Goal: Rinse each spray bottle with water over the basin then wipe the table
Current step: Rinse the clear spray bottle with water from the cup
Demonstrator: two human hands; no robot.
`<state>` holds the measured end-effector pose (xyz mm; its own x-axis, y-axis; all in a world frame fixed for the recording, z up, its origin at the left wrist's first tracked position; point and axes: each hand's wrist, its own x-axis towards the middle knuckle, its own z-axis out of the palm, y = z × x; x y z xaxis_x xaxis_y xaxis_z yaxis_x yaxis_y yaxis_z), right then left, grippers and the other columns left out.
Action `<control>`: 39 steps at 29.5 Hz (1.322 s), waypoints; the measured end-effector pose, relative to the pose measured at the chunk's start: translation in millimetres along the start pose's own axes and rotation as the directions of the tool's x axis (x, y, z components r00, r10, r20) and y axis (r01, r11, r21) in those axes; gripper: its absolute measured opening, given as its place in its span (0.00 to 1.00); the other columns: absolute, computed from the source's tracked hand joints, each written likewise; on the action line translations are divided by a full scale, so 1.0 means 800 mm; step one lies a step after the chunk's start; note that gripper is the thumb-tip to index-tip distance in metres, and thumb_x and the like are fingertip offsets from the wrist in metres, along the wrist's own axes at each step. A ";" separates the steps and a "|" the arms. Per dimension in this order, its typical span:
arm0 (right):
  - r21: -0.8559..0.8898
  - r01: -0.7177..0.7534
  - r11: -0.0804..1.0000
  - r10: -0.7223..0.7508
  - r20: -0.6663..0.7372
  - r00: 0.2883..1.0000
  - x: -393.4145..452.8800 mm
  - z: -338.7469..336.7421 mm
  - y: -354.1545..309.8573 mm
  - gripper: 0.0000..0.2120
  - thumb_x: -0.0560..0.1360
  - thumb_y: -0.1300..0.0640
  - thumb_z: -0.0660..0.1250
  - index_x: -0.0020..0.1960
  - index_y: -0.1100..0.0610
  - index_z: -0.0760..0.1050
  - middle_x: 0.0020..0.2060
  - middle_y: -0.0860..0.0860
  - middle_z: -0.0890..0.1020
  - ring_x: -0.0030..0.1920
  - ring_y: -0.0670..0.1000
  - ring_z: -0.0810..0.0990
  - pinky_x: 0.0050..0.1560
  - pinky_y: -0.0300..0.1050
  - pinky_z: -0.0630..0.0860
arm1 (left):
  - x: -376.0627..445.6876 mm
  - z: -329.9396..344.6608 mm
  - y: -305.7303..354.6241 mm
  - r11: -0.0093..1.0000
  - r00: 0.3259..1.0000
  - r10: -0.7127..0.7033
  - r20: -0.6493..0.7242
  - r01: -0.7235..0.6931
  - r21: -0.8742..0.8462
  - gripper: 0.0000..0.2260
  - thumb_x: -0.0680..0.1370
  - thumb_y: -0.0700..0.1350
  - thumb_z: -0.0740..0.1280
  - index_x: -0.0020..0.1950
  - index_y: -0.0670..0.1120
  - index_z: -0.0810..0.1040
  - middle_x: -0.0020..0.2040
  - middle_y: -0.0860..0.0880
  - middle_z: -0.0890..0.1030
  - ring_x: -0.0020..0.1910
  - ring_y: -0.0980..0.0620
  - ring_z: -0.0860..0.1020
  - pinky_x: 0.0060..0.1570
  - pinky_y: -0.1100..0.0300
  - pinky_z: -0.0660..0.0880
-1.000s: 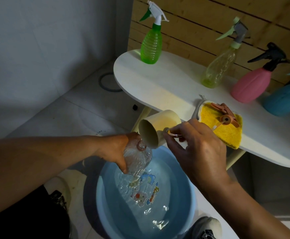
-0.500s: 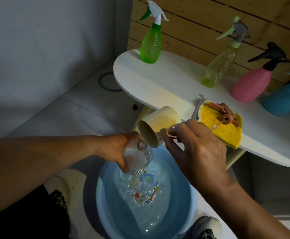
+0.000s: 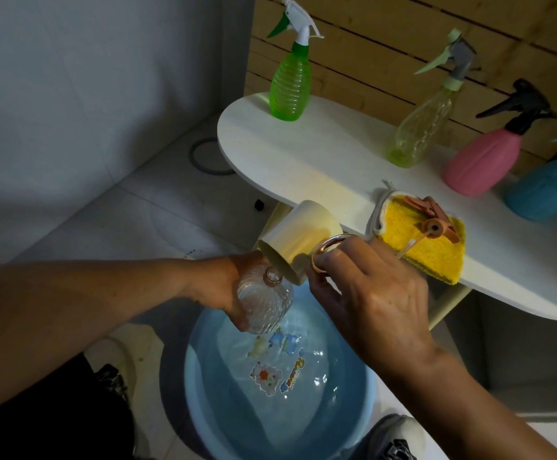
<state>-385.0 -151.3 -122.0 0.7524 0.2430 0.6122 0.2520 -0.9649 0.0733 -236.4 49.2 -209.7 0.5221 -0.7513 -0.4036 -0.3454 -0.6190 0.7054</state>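
Both hands up and working, arms reaching in from either side.
Left hand (image 3: 227, 287) is curled tight, forearm stretched in from the left, palm turned inward. Right hand (image 3: 366, 293) comes in from the lower right, back facing up, wrist tipped, fingers (image 3: 325, 260) pinched closed.

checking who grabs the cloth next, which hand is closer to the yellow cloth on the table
Right. The right hand, holding the cream mug, sits just beside the yellow cloth; the left hand holds the clear ribbed bottle farther left, above the blue basin.

A wooden slat wall (image 3: 403, 44) was seen behind, a dark ring (image 3: 208, 157) lay on the tiled floor (image 3: 144, 214), and shoes (image 3: 393, 439) were visible below.
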 end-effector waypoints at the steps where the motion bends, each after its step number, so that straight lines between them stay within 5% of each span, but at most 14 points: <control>1: -0.001 0.007 1.000 -0.007 0.000 1.000 0.000 0.001 -0.001 0.09 0.81 0.53 0.67 0.46 0.56 0.81 0.42 0.52 0.80 0.38 0.55 0.77 0.32 0.50 0.72 | 0.000 0.000 0.000 1.000 1.000 0.003 -0.007 -0.003 0.004 0.39 0.67 0.44 0.84 0.65 0.62 0.62 0.51 0.67 0.71 0.51 0.62 0.76 0.41 0.81 0.70; 5: 0.034 -0.053 0.998 0.052 0.031 0.998 -0.003 0.004 -0.002 0.07 0.80 0.52 0.68 0.47 0.54 0.81 0.43 0.50 0.81 0.40 0.54 0.78 0.31 0.49 0.73 | 0.002 0.001 -0.001 1.000 1.000 0.028 0.007 -0.028 -0.001 0.39 0.67 0.41 0.83 0.63 0.63 0.60 0.51 0.67 0.72 0.46 0.70 0.75 0.42 0.81 0.70; 7: 0.075 -0.187 0.980 0.182 0.065 0.981 -0.003 0.008 -0.004 0.07 0.80 0.49 0.69 0.48 0.52 0.80 0.42 0.47 0.80 0.40 0.51 0.78 0.31 0.49 0.74 | 0.002 0.001 -0.002 0.999 0.998 0.040 0.037 -0.040 0.003 0.40 0.67 0.40 0.83 0.64 0.64 0.61 0.54 0.66 0.74 0.51 0.65 0.78 0.45 0.79 0.72; 11: 0.155 -0.419 0.895 0.399 0.144 0.905 -0.005 0.019 -0.005 0.11 0.78 0.42 0.68 0.47 0.49 0.78 0.40 0.44 0.80 0.39 0.48 0.79 0.33 0.48 0.76 | -0.002 0.000 -0.009 0.999 0.996 0.054 0.065 -0.054 -0.005 0.45 0.64 0.42 0.84 0.72 0.60 0.61 0.62 0.64 0.73 0.60 0.60 0.77 0.51 0.76 0.73; 19: 0.059 -0.638 0.767 0.579 0.362 0.730 -0.036 0.066 0.015 0.13 0.78 0.39 0.66 0.46 0.48 0.75 0.41 0.44 0.81 0.40 0.51 0.79 0.38 0.49 0.76 | -0.015 -0.002 -0.017 0.998 0.995 0.037 0.094 -0.042 0.050 0.40 0.65 0.45 0.84 0.66 0.61 0.63 0.59 0.62 0.72 0.57 0.60 0.75 0.43 0.71 0.74; 26: -0.097 -0.713 0.695 0.588 0.647 0.485 -0.103 0.152 0.048 0.09 0.81 0.47 0.64 0.49 0.51 0.76 0.47 0.51 0.82 0.48 0.56 0.81 0.42 0.46 0.70 | -0.013 0.002 -0.011 0.998 0.997 0.063 0.040 -0.063 -0.016 0.40 0.63 0.47 0.84 0.65 0.64 0.63 0.60 0.61 0.74 0.58 0.58 0.77 0.47 0.65 0.77; 30: -0.125 -0.617 0.777 0.477 0.756 0.448 -0.146 0.187 0.056 0.10 0.82 0.53 0.61 0.54 0.55 0.80 0.51 0.53 0.83 0.51 0.56 0.81 0.46 0.43 0.70 | -0.011 0.001 -0.012 0.992 0.993 0.117 -0.005 -0.117 -0.043 0.43 0.63 0.47 0.85 0.69 0.65 0.64 0.63 0.64 0.74 0.62 0.62 0.75 0.56 0.64 0.79; 33: -0.130 -0.550 0.825 0.397 0.827 0.398 -0.168 0.204 0.060 0.13 0.84 0.52 0.60 0.61 0.54 0.80 0.57 0.53 0.81 0.56 0.55 0.81 0.52 0.43 0.72 | -0.009 0.000 -0.015 0.990 0.992 0.122 -0.029 -0.124 -0.062 0.44 0.63 0.46 0.85 0.71 0.65 0.64 0.63 0.66 0.74 0.62 0.68 0.74 0.54 0.70 0.76; 39: -0.156 -0.492 0.856 0.323 0.905 0.276 -0.192 0.213 0.061 0.14 0.84 0.52 0.60 0.65 0.52 0.78 0.62 0.55 0.80 0.63 0.57 0.79 0.59 0.45 0.72 | -0.008 0.001 -0.022 0.991 0.993 0.111 -0.035 -0.113 -0.072 0.43 0.61 0.47 0.85 0.68 0.65 0.66 0.61 0.66 0.75 0.61 0.67 0.75 0.52 0.68 0.77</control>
<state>-384.5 -218.7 -346.8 0.8400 -0.1549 -0.5200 -0.2493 -0.9614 -0.1162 -234.6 64.4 -219.8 0.5081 -0.8066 -0.3022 -0.3451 -0.5121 0.7865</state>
